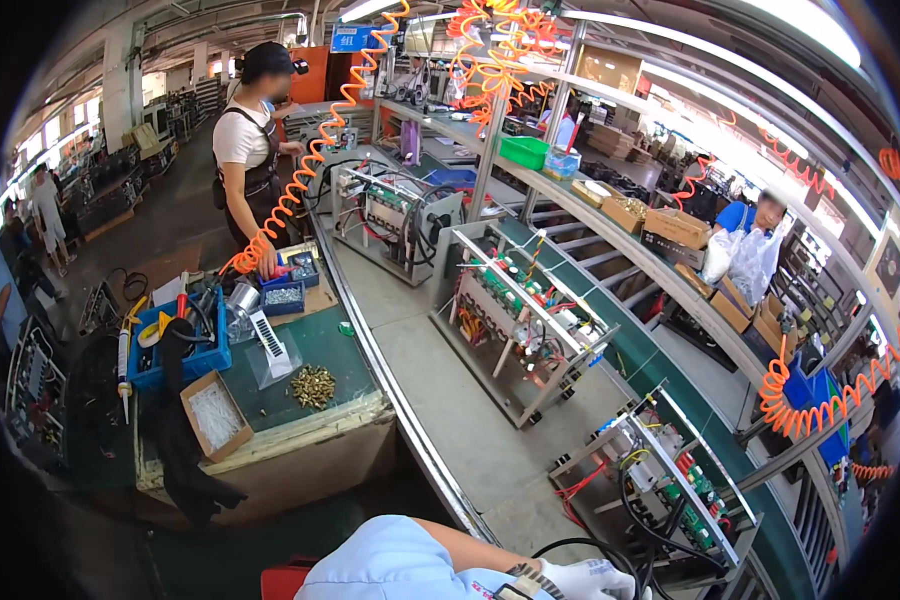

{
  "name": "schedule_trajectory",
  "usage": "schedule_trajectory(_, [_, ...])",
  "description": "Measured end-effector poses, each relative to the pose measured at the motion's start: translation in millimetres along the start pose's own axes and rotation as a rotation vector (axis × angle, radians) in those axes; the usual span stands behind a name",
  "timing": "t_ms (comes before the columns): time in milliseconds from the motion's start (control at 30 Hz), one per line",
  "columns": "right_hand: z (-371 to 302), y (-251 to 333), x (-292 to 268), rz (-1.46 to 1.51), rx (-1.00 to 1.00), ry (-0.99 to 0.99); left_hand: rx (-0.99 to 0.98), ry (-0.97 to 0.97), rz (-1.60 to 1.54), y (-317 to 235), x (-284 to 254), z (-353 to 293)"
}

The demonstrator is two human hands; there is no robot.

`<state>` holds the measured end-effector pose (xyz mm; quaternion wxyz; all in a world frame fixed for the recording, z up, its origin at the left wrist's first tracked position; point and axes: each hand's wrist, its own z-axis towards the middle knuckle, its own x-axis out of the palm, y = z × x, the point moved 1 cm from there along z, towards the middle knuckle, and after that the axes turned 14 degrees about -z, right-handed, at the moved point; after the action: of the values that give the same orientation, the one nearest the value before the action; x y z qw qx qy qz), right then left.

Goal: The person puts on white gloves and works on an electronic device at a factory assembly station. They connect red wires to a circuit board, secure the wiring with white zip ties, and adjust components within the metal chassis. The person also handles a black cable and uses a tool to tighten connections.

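My left arm, in a light blue sleeve, reaches across the bottom of the view to the right. My left hand (592, 578) wears a white glove, with a band around the wrist. It is beside a black cable (582, 543) at the near end of an open-framed machine unit (670, 470) with green circuit boards and red and black wires. The lower edge cuts off most of its fingers, so I cannot tell whether they grip anything. My right hand is out of view.
A second open unit (520, 320) stands farther along the line, and a third (395, 215) beyond it near a co-worker (250, 150). On the left, a bench (345, 400) holds brass fittings (312, 387), a carton (215, 415) and a blue bin (180, 355). Orange coiled hoses (315, 150) hang overhead.
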<state>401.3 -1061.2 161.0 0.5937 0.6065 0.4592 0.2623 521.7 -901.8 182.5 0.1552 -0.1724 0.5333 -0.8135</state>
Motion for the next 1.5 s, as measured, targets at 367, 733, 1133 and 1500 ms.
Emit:
schedule_trajectory(367, [-7, 14, 18, 0.013, 0.006, 0.035, -0.595, 0.350, -0.696, -3, 8, 27])
schedule_trajectory(733, [-53, 25, -1, 0.148, -0.034, 0.076, -0.773, 0.180, -0.325, -13, 16, 52])
schedule_trajectory(1133, [-106, -6, -13, 0.576, 0.093, -0.184, -0.895, 0.395, -0.295, 3, 63, 67])
schedule_trajectory(1500, [-121, 0, -15, 0.464, 0.087, -0.271, -0.948, 0.464, -0.218, -2, 83, 69])
